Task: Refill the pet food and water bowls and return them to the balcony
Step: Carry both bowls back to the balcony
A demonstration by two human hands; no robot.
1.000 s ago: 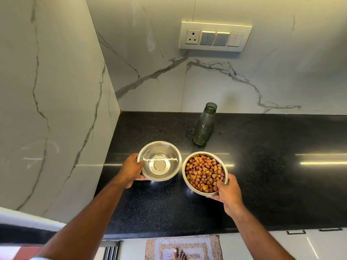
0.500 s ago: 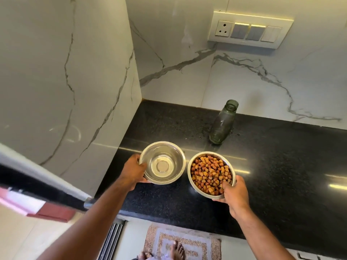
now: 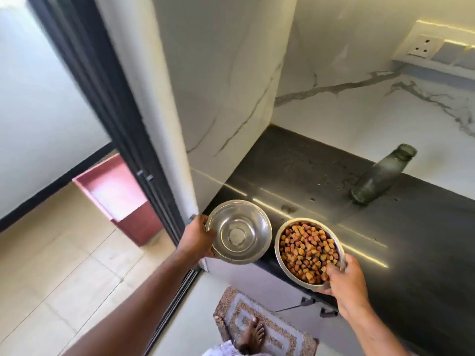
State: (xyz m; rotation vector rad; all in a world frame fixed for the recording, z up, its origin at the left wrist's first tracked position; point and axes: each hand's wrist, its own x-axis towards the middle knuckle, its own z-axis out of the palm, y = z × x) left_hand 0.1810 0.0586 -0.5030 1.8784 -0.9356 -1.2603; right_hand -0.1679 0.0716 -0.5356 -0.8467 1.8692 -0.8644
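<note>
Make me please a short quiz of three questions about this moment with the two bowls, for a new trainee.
1. True or false: the left hand holds the steel bowl of kibble.
2. Where does the green glass bottle stand?
A. on the floor mat
B. on the black counter
C. inside the red box
3. Fill in: the bottle has no ____ on its mouth.

Key:
1. False. The left hand grips the water bowl; the right hand holds the kibble bowl.
2. B, behind the bowls, near the marble wall.
3. Cap.
</note>
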